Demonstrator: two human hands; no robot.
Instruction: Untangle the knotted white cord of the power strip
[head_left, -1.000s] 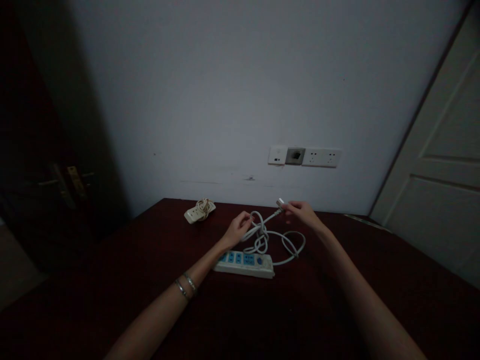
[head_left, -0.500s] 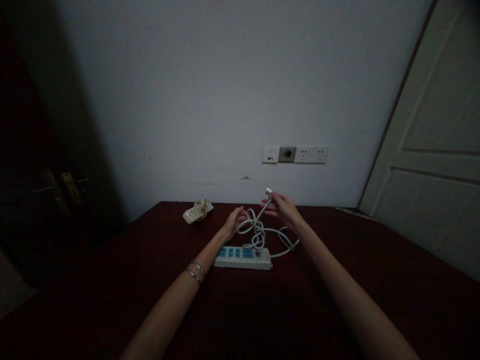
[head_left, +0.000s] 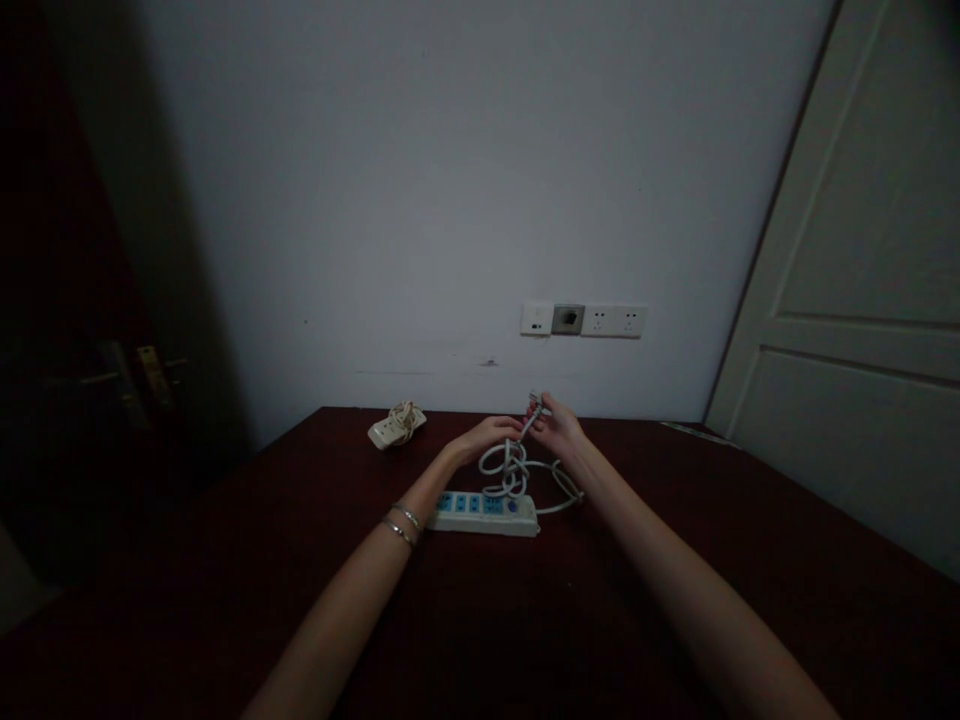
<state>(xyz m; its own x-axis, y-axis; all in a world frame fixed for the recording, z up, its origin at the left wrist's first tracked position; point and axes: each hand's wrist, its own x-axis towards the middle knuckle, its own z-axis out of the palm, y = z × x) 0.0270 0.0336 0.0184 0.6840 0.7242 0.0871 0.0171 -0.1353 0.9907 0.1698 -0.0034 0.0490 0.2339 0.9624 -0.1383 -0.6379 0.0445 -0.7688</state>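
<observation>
A white power strip (head_left: 484, 513) with blue sockets lies on the dark red table (head_left: 525, 620). Its grey cable (head_left: 512, 470) is knotted in loops above the strip. My right hand (head_left: 556, 428) pinches the plug end (head_left: 534, 403) of the cable, lifted off the table. My left hand (head_left: 491, 434) holds the cable just below the plug, fingers closed on it. Both hands sit close together above the knot. Two bracelets circle my left wrist.
A second small white extension block (head_left: 396, 425) with a wound cord lies at the table's far left. Wall sockets (head_left: 583, 320) are mounted above the table's back edge. A white door (head_left: 862, 330) stands at right, a dark door with a handle (head_left: 127, 380) at left.
My right hand has drawn the plug end leftward and nearer, toward my left hand. My left hand has shifted right along the cable. The loops have bunched up tighter over the strip.
</observation>
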